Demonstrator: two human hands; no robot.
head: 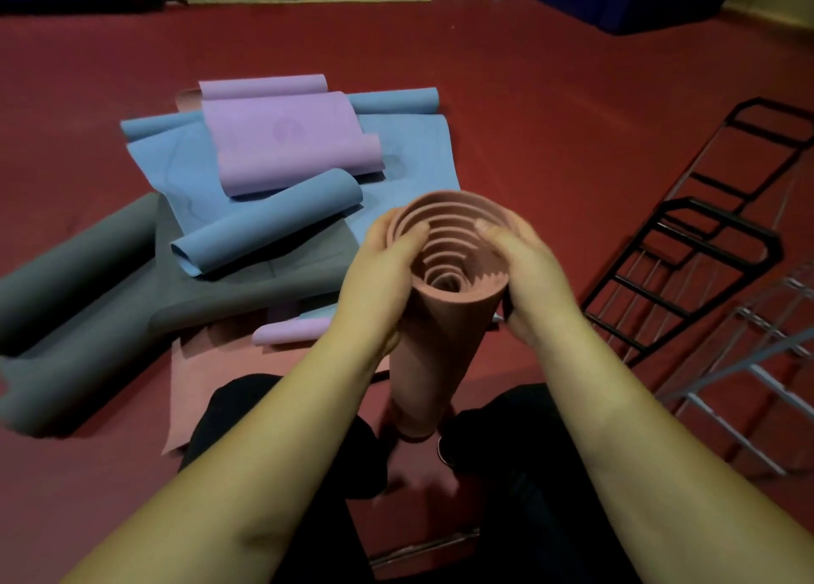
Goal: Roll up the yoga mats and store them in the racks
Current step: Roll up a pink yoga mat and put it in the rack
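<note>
Both hands clasp the terracotta rolled mat: left hand (383, 270), right hand (524, 275) at its telescoped top. The mat (434, 341) stands upright between the knees; the black rack (687, 270) lies rightward, nearer the right hand.

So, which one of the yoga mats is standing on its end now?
The pink-brown mat, gripped near its top between the left hand and right hand. Its spiral end faces up; the blue, purple and grey mats lie on the floor.
</note>
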